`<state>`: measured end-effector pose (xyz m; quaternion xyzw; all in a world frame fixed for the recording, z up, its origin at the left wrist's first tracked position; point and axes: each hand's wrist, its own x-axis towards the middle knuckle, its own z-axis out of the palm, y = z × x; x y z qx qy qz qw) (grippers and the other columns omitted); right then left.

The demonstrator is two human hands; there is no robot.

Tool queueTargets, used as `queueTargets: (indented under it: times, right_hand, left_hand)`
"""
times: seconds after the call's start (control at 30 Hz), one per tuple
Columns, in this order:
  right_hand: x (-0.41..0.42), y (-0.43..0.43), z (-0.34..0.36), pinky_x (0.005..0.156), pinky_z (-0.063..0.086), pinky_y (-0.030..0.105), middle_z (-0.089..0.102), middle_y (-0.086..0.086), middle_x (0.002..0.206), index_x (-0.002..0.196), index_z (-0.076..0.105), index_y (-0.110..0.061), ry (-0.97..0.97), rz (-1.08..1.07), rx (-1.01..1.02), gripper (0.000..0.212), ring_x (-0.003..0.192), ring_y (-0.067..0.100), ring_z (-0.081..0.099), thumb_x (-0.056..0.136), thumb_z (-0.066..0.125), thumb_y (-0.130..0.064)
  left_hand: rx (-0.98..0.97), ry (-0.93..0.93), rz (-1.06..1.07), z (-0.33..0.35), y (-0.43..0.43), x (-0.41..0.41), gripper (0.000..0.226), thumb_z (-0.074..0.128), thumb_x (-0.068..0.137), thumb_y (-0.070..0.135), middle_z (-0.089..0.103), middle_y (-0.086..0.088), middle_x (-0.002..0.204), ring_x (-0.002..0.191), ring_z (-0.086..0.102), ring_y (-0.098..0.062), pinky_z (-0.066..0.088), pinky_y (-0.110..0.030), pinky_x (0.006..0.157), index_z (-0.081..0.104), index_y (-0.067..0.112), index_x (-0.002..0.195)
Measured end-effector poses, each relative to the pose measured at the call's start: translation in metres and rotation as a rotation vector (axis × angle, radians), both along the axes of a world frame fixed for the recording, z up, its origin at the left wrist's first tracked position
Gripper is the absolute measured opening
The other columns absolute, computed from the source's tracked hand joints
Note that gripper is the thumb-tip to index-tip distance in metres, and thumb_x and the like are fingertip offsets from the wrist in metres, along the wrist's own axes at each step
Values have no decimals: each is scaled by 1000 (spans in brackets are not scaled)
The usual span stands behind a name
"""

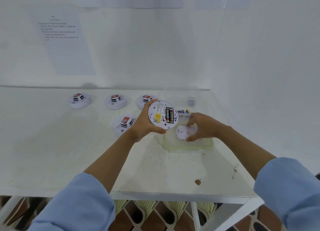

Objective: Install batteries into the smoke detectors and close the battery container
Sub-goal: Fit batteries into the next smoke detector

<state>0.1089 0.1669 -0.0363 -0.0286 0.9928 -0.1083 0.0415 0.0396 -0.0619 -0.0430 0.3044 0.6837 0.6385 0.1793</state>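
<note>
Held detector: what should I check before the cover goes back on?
1. Two batteries seated in the detector: ok.
2. Battery polarity: cannot tell.
3. Left hand grips the detector by its rim: ok.
4. Right hand pinches the white cover: ok.
5. Cover lined up over the detector: not ok; it is low beside it, over the green-rimmed lid.
6. Battery container closed: cannot tell.
</note>
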Motion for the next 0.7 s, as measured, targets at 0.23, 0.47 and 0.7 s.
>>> queueTargets:
  times: [0.23,0.47,0.7]
  right_hand:
    - [8,12,48,68,36,14,52,-8,89,100,64,-11,361,-140,-389,47,77,7,47,61,85,-26]
    - [-15,-44,65,82,29,24,47,-6,97,108,63,-16,407,37,-179,60,91,14,46,58,82,-44]
    - [-39,-37,59,75,19,22,52,-2,105,117,60,-17,413,61,-14,73,95,17,49,55,64,-56]
  left_hand:
    - [2,33,-26,3,-3,-13,102,77,49,-10,45,19,119,112,49,-2,55,-33,85,29,19,135]
    - [5,94,-70,7,15,-24,103,80,46,-3,46,9,123,108,52,3,54,-24,74,32,15,136]
    - [54,44,-120,6,39,-40,95,78,51,-12,44,6,127,107,53,4,53,-20,73,36,37,120]
